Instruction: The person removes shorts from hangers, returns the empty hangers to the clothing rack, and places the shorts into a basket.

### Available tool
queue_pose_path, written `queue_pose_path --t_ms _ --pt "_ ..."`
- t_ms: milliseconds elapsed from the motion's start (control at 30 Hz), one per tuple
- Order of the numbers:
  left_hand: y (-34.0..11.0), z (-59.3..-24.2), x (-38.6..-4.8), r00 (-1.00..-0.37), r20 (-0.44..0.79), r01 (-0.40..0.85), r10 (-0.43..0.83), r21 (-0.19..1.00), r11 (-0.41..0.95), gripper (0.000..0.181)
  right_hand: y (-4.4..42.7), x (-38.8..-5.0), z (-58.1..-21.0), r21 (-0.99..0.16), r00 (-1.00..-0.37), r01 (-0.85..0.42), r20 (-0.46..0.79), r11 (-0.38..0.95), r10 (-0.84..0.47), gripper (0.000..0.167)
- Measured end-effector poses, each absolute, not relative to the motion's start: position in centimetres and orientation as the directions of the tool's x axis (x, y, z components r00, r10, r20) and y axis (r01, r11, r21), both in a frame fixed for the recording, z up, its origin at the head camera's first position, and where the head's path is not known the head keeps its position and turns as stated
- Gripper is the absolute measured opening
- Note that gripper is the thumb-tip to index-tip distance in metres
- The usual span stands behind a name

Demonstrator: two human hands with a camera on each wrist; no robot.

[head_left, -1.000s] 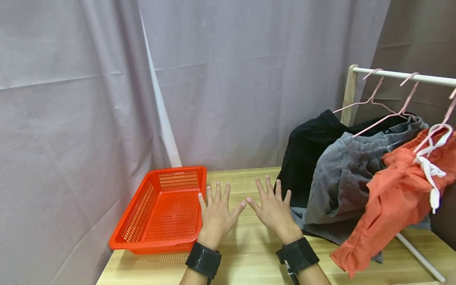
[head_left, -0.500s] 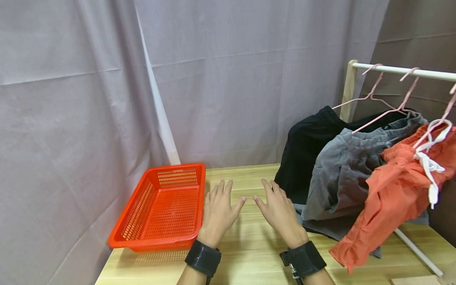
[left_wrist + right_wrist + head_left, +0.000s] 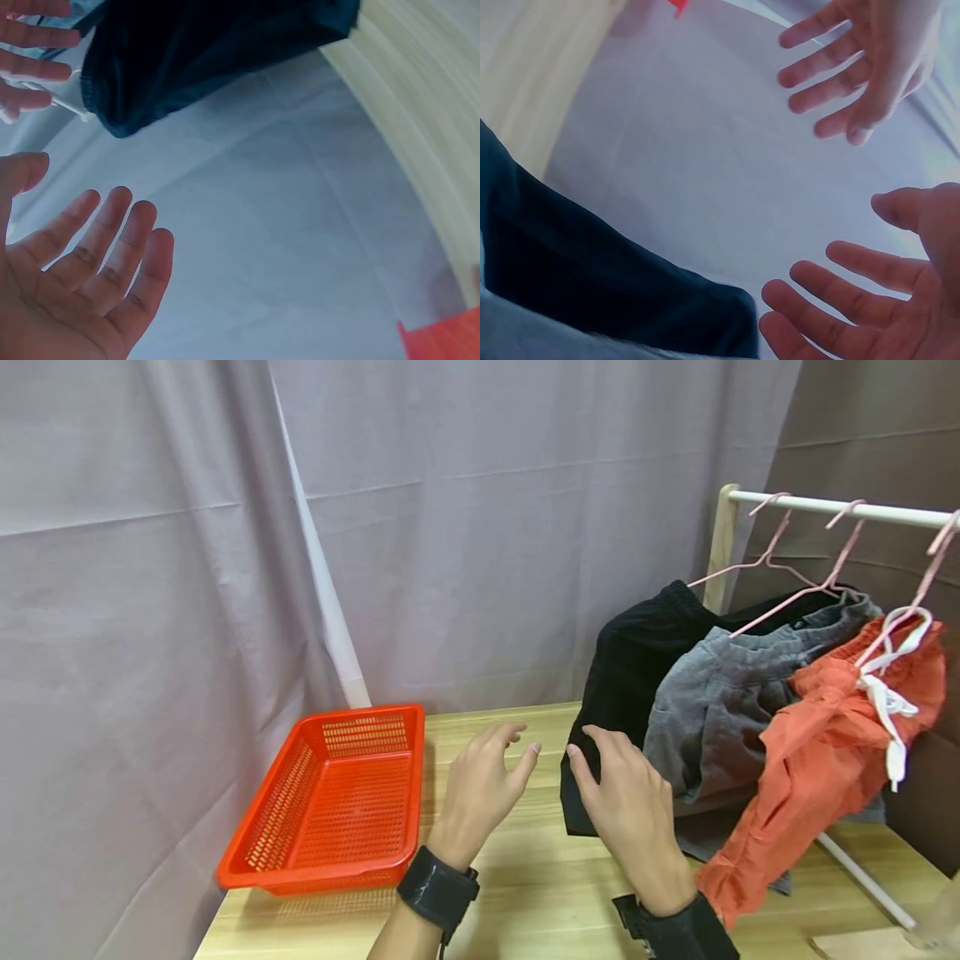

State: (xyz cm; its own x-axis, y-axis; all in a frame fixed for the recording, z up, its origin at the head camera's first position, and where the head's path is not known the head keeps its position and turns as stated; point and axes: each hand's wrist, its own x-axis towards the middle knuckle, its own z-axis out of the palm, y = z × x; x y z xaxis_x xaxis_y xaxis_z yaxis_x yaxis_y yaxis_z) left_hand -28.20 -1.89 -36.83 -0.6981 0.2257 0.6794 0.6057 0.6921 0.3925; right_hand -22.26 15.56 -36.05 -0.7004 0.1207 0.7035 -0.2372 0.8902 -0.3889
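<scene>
Above the wooden table, my left hand hovers to the right of the red basket, fingers loosely bent and holding nothing. Facing it, my right hand is raised in front of the black shorts, also holding nothing; whether it touches them is not plain in the head view. The left wrist view shows the left palm with relaxed, spread fingers. Gray shorts and orange shorts with a white drawstring hang beside the black ones on pink hangers.
A clothes rack with a white rail and a wooden post stands at the right. Its lower white bar lies low over the table. Gray curtains close off the back and left.
Both hands have risen from flat, spread poses over the table. Their fingers have bent and turned toward each other, and the right hand has moved rightward. The head view has shifted slightly right.
</scene>
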Motion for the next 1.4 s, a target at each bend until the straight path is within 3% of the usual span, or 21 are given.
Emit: queue_pose_path --t_ms 433,1000,1133,1400 --pt "1.6 -34.8 -26.8 -0.61 0.74 0.727 0.284 0.38 0.571 0.032 17.5 -18.0 -32.6 -0.351 -0.555 -0.232 0.814 0.907 0.173 0.037" --pt "4.8 -33.2 -25.1 -0.504 0.783 0.821 0.365 0.302 0.485 0.03 19.2 -15.4 -30.2 -0.354 -0.504 -0.196 0.836 0.915 0.215 0.032" --pt "5.9 -32.8 -24.5 -0.474 0.789 0.842 0.391 0.277 0.463 0.032 19.5 -14.4 -29.5 -0.332 -0.468 -0.201 0.859 0.921 0.207 0.031" --pt "8.5 -32.3 -22.9 -0.352 0.815 0.907 0.459 0.177 0.382 0.036 20.3 -12.4 -28.0 -0.303 -0.363 -0.186 0.905 0.935 0.222 0.029"
